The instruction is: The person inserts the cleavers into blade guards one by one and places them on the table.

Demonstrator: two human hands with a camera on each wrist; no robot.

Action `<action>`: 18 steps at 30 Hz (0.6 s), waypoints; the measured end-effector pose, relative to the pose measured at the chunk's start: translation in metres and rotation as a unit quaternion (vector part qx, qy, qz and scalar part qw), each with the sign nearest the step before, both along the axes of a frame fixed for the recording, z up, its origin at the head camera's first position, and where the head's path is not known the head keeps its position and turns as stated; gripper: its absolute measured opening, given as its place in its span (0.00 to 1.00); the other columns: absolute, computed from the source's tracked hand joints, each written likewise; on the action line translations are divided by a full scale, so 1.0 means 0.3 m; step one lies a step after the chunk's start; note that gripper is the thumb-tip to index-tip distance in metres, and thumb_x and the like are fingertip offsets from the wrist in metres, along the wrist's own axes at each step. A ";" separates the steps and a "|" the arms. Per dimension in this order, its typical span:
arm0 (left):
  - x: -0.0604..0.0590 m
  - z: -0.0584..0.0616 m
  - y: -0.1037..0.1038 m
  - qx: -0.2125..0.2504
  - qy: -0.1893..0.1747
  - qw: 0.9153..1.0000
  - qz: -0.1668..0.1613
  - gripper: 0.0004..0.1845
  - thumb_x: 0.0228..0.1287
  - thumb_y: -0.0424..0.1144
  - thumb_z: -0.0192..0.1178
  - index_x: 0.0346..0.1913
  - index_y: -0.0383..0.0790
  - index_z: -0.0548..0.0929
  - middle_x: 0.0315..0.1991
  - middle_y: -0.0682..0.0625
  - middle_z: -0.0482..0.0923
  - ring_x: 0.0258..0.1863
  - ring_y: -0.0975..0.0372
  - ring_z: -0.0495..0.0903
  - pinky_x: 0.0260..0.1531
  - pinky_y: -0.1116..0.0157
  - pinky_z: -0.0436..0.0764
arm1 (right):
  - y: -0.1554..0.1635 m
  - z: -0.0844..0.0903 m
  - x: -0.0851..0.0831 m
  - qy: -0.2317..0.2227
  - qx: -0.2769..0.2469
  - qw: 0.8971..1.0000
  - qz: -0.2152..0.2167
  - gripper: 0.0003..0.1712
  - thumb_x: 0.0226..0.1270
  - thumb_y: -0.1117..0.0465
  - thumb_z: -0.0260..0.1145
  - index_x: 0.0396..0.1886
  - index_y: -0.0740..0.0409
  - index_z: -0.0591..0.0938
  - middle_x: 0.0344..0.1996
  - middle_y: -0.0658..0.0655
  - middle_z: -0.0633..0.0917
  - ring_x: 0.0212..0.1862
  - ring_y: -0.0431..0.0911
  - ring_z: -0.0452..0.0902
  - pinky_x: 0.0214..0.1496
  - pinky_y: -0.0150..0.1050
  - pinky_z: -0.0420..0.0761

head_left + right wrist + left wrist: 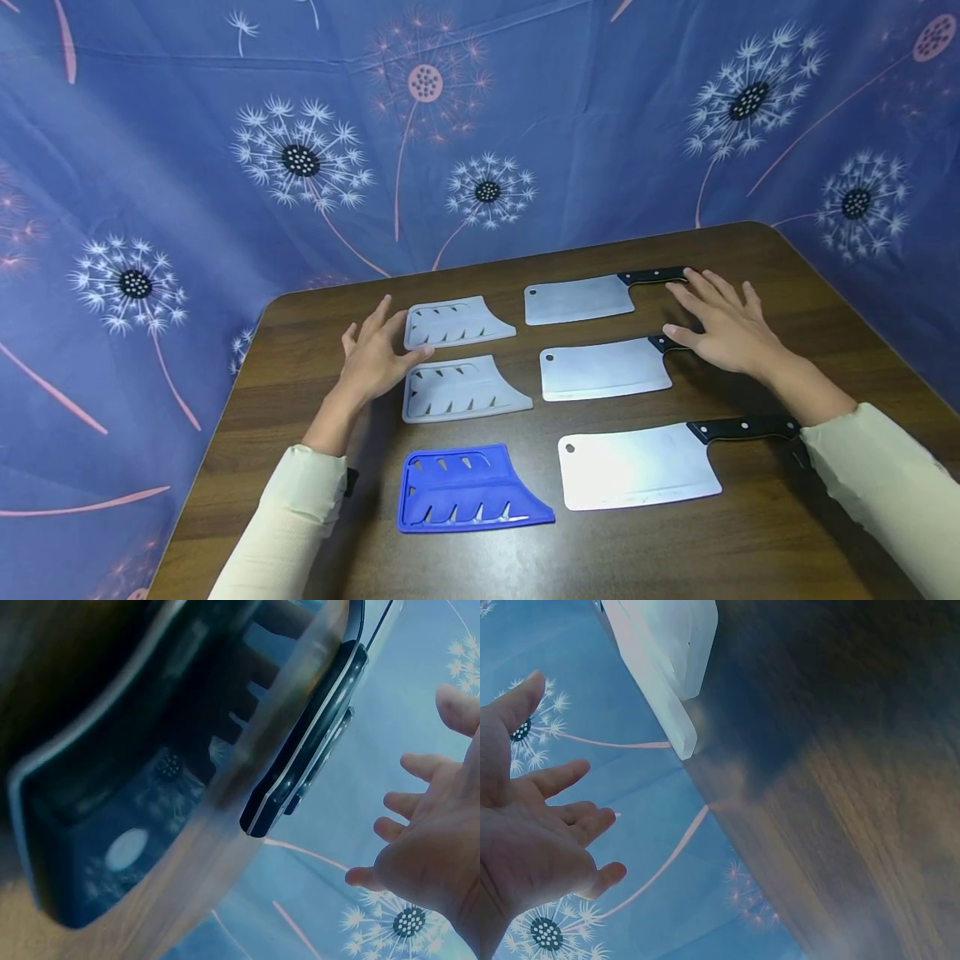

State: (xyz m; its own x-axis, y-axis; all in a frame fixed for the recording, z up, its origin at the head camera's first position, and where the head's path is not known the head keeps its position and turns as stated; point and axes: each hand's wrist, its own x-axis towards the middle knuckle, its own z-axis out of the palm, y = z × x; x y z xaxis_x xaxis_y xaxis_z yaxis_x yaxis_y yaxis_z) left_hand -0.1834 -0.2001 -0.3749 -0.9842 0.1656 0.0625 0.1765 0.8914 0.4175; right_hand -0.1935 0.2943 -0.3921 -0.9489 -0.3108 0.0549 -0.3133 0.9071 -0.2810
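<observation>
Three cleavers with black handles lie in a column on the table: a far cleaver point(577, 302), a middle cleaver point(603, 371) and a near cleaver point(637, 467). Left of them lie three blade covers: a far whitish cover point(459, 323), a middle whitish cover point(461, 390) and a near blue cover point(468, 483). My left hand point(377, 357), fingers spread, is by the left ends of the whitish covers; contact is unclear. Over the far and middle handles is my right hand point(723, 325), fingers extended. In the right wrist view its fingers point(409, 806) grip nothing.
The brown wooden table point(300, 492) has rounded far corners. Behind and beside it hangs a blue cloth point(570, 167) printed with dandelions. Pale sleeves point(273, 517) cover both forearms. A black handle point(150, 735) looms close to the right wrist camera.
</observation>
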 end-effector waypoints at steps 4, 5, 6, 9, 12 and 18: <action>-0.019 -0.003 0.006 0.019 -0.013 1.000 0.000 0.40 0.59 0.57 0.63 0.70 0.40 0.66 0.77 0.46 0.41 0.73 0.47 0.51 0.65 0.42 0.36 | -0.013 0.004 -0.021 -0.012 0.001 1.000 0.004 0.45 0.70 0.39 0.53 0.76 0.58 0.51 0.75 0.67 0.45 0.75 0.62 0.28 0.63 0.69 0.21; -0.025 -0.003 0.008 0.024 -0.015 1.000 0.000 0.40 0.59 0.56 0.64 0.70 0.40 0.67 0.77 0.45 0.42 0.72 0.46 0.52 0.65 0.42 0.37 | -0.016 0.005 -0.027 -0.016 0.001 1.000 0.004 0.45 0.70 0.39 0.54 0.76 0.58 0.52 0.75 0.68 0.45 0.75 0.62 0.28 0.63 0.69 0.22; -0.031 -0.004 0.010 0.028 -0.015 0.999 0.000 0.39 0.59 0.55 0.65 0.69 0.41 0.68 0.77 0.45 0.43 0.72 0.46 0.53 0.65 0.42 0.38 | -0.017 0.005 -0.032 -0.019 0.002 1.000 0.004 0.46 0.69 0.39 0.54 0.76 0.59 0.52 0.75 0.68 0.45 0.75 0.63 0.28 0.63 0.70 0.22; -0.050 -0.007 0.014 0.035 -0.015 0.999 0.001 0.37 0.57 0.52 0.67 0.68 0.42 0.70 0.76 0.44 0.46 0.71 0.45 0.55 0.65 0.43 0.42 | -0.021 0.004 -0.053 -0.024 0.002 1.000 0.003 0.46 0.69 0.40 0.55 0.76 0.60 0.52 0.75 0.69 0.45 0.74 0.64 0.30 0.63 0.71 0.25; -0.067 -0.009 0.017 0.033 -0.017 0.999 0.001 0.36 0.56 0.51 0.69 0.67 0.43 0.72 0.76 0.45 0.48 0.71 0.46 0.55 0.64 0.44 0.45 | -0.021 0.002 -0.074 -0.028 -0.004 1.000 0.002 0.46 0.69 0.40 0.56 0.76 0.61 0.52 0.74 0.69 0.46 0.74 0.66 0.31 0.63 0.72 0.27; -0.094 -0.014 0.020 0.026 -0.018 0.999 -0.003 0.36 0.54 0.50 0.71 0.66 0.43 0.72 0.75 0.45 0.51 0.71 0.47 0.55 0.63 0.43 0.47 | -0.026 -0.001 -0.107 -0.032 -0.015 0.999 0.000 0.46 0.68 0.42 0.58 0.75 0.62 0.54 0.74 0.70 0.47 0.73 0.68 0.33 0.63 0.74 0.31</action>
State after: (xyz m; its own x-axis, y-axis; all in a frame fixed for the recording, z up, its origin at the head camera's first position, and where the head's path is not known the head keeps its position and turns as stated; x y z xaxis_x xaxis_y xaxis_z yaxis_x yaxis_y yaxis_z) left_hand -0.2117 -0.1941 -0.3791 -0.9851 0.1684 0.0349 0.1649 0.8673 0.4697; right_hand -0.2257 0.2865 -0.3923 -0.9509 -0.3094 0.0028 -0.2932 0.8983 -0.3273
